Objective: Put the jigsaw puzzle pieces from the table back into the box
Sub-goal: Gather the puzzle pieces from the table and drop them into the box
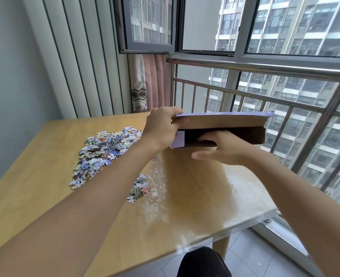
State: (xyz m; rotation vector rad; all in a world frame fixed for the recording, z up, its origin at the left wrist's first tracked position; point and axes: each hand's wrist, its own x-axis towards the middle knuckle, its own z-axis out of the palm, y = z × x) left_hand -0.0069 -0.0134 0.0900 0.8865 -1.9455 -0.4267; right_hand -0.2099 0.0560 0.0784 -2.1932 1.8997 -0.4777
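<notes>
Left grip: left hand [161, 126] is curled round the near left end of the box [223, 128], thumb on the upper flap, holding it up off the bench [45, 176].
Right grip: right hand [223, 148] is at the open mouth of the box, fingers reaching inside the dark opening, thumb stretched out under the lower edge; it looks clamped on that lower wall, though the fingertips are hidden inside.
Box: brown cardboard with a purple outer face, held in the air above the far right part of the bench, mouth turned toward the person, upper flap tilted open.
Puzzle pieces: big loose heap [105, 150] lies on the bench to the left of the left forearm, well apart from the box; a smaller cluster [140, 188] sits nearer, just right of that forearm.
Blocking the way: left forearm crosses between the big heap and the small cluster, and hides part of the heap's right edge.
Bench surface: light wood, with pale, blurry patches on its right half; I cannot tell what they are.
Behind: metal railing [265, 96] and windows right behind the box, apartment blocks beyond; pink curtain [155, 82] in the corner, ribbed wall panel [81, 56] to the left.
Below: dark shape [203, 262] at the bench's near edge, over grey floor tiles [255, 256].
</notes>
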